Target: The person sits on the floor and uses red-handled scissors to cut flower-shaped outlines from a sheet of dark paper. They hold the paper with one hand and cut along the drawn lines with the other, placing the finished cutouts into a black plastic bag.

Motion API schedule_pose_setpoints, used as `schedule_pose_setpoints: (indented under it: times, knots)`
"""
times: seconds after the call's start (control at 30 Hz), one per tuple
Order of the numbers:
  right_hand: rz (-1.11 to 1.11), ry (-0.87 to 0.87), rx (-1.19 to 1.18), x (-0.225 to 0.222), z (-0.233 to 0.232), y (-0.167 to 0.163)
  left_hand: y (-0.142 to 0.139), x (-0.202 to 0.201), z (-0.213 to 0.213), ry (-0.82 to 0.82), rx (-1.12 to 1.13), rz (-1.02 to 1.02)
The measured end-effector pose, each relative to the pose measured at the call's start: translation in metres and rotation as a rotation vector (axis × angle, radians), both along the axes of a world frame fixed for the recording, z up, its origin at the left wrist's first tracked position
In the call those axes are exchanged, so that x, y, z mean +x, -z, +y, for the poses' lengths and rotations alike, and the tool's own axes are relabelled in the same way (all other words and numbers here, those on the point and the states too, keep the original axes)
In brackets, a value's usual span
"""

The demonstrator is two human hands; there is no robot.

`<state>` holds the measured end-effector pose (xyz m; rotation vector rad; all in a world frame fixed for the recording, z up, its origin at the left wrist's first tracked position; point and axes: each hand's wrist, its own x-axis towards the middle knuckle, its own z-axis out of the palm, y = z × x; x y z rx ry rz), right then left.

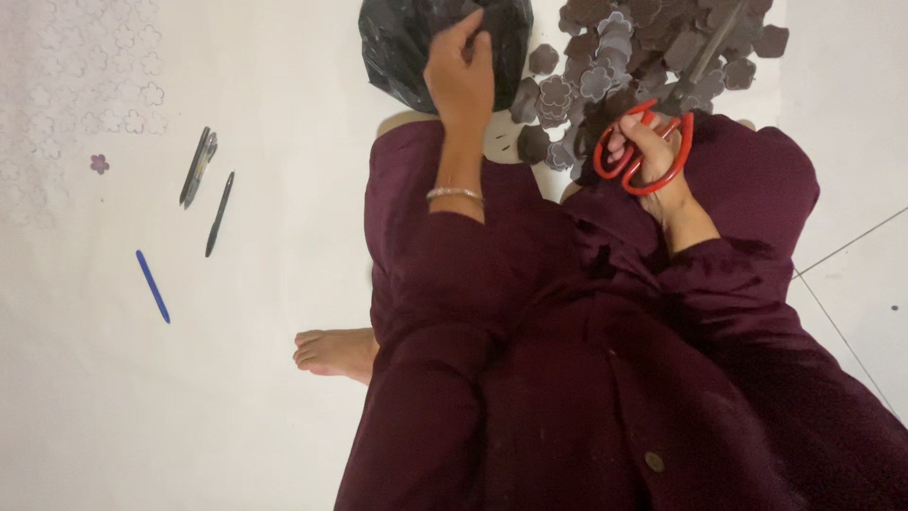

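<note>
Head view, looking down on our lap; we sit on a pale floor sheet (189, 397) in a dark maroon garment (586, 360).

Left hand (461, 76): reaches forward onto a crumpled black plastic bag (402, 43) at the top edge of the view. Fingers curled together and pinching the bag's plastic near its top; thumb side lies against the bag. A thin silver bracelet (454, 193) sits on the wrist.

Right hand (653, 151): holds red-handled scissors (648, 151), fingers threaded through the red loops and closed around them. Blades point up and away into a heap of grey flower-shaped cutouts (624, 57); we cannot tell whether the blades are apart or together, as they merge with the heap.

The heap lies just right of the bag, touching our knee area and spreading to the top edge.

Off to the left, well apart from both hands: a blue pen (152, 286), a black pen (219, 213), a dark folded tool (198, 167), and one small purple flower cutout (99, 164). A bare foot (336, 352) shows beside the garment
</note>
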<state>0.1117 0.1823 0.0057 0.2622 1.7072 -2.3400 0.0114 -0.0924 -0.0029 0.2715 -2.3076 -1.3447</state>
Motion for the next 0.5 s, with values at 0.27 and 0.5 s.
schedule_pose_setpoints:
  times: [0.27, 0.5]
  knots:
    - [-0.054, 0.05, -0.025, -0.002, -0.001, -0.004, 0.013, -0.017, -0.01, 0.045, -0.318, -0.591]
    - [-0.02, 0.057, -0.054, -0.001, -0.002, -0.009, -0.012, -0.01, -0.031, -0.372, -0.252, 0.168]
